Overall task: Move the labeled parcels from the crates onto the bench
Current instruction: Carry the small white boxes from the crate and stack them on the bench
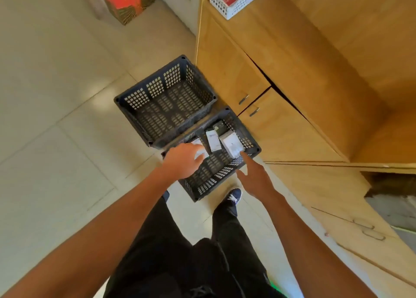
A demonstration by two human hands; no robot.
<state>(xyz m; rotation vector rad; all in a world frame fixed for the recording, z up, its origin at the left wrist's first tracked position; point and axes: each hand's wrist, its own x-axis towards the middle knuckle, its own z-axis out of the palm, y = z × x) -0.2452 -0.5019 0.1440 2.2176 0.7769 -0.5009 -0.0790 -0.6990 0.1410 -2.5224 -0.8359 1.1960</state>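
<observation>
Two dark slatted crates stand on the tiled floor beside a wooden bench (319,50). The far crate (135,117) holds nothing. Inside the near crate (209,185) lie a white box (231,143), a flat white labelled parcel (212,140) and a black parcel (219,126). My left hand (183,160) reaches over that crate's left rim, fingers and thumb curled round another white parcel (199,142), which it mostly hides. My right hand (254,176) hovers above the crate's right side with fingers spread, the forefinger tip almost at the white box.
A white plastic basket (236,7) with small items sits at the bench's far end. Cupboard doors with metal handles (244,99) face the crates. A red patterned box (126,2) stands on the floor farther off. My legs and shoe (234,198) are just behind the near crate.
</observation>
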